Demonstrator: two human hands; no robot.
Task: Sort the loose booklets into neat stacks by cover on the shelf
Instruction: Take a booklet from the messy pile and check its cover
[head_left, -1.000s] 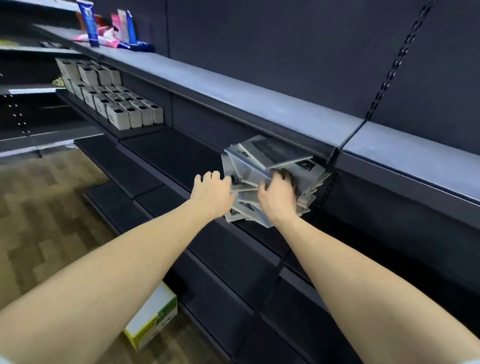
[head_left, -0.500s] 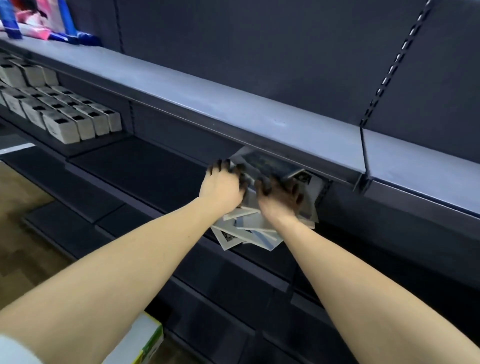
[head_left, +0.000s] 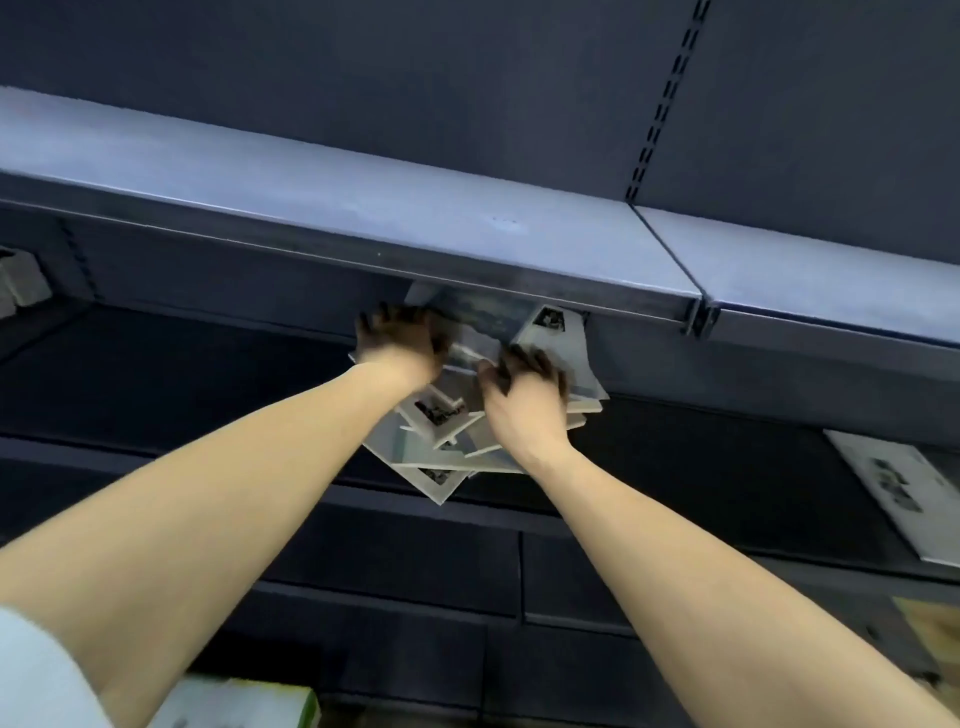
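A messy pile of white booklets with dark cover pictures lies on the dark middle shelf, fanned out and hanging over its front edge. My left hand rests palm down on the pile's left side, fingers spread and in shadow. My right hand presses on the right side, fingers curled over the top booklets. The far part of the pile is hidden under the upper shelf. One more white booklet lies flat on the same shelf at the right.
The grey upper shelf juts out just above my hands. White boxes stand at the far left edge. A white and green carton sits on the floor below. Lower dark shelves run under my arms.
The view has moved closer and to the right. Both hands have pushed further into the pile under the upper shelf, and the booklets have spread out more over the shelf edge.
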